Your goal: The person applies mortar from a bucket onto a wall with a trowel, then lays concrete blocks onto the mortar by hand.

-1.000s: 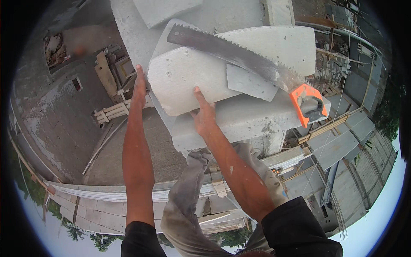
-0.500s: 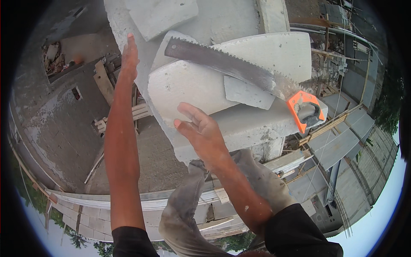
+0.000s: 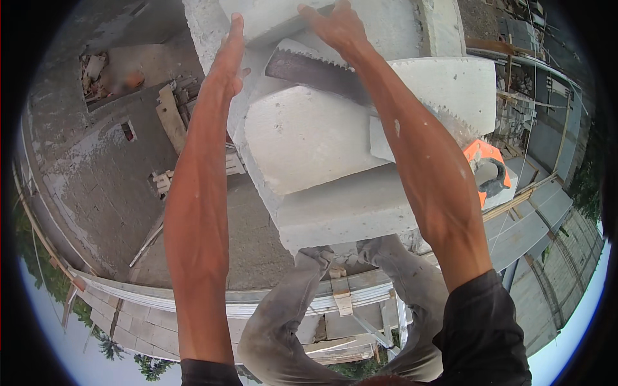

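My left hand (image 3: 230, 61) is open, fingers stretched forward and thumb apart, along the left side of a pale lightweight concrete block (image 3: 270, 16). My right hand (image 3: 338, 27) is at that block's right edge, thumb on its top face and fingers beyond the edge; the fingertips are partly cut off by the frame. Under my right forearm lies a hand saw (image 3: 315, 76), its dark toothed blade across cut pale pieces and its orange and black handle (image 3: 489, 168) at the right. The forearm hides the middle of the blade.
A large cut block (image 3: 309, 138) and a long pale piece (image 3: 457, 87) lie on the raised block surface (image 3: 347, 215) before my knees. Below on the left are a grey wall (image 3: 96, 174) and planks (image 3: 170, 119). Bamboo poles (image 3: 515, 202) run along the right.
My right hand has moved forward from above the large cut block to the far block's edge. My left hand has shifted forward and right. The view has shifted slightly.
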Demonstrator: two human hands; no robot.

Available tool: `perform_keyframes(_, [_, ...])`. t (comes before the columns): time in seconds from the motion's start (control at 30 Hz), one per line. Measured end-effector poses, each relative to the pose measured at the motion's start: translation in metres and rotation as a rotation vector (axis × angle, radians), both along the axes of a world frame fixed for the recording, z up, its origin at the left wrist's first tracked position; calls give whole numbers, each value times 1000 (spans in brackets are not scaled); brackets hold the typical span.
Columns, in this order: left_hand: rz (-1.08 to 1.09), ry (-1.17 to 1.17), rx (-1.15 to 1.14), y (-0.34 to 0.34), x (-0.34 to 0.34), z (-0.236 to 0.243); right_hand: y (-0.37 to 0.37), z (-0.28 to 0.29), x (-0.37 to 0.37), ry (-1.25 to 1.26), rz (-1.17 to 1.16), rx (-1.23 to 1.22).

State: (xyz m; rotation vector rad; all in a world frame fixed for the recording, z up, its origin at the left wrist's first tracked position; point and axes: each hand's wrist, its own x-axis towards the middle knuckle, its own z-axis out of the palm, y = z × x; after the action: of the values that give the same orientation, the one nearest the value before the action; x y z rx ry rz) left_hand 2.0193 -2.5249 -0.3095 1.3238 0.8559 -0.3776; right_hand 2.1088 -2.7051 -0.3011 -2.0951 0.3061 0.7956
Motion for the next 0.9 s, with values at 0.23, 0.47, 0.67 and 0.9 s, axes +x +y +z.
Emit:
perform_keyframes(0.23, [487,-109,-255,-23,33,11,-7,15,48,-474,144,-24])
perform_keyframes(0.47, [564,175,-223,23,54,46,15,43,49,-434,196,80])
perform_keyframes(0.67, [588,-6,-89,-7,-43,139,-20,102,-44,-517,90,342])
perform_keyframes(0.9, [498,28,-66,-71,-192,253,-65,224,-208,-474,-91,274])
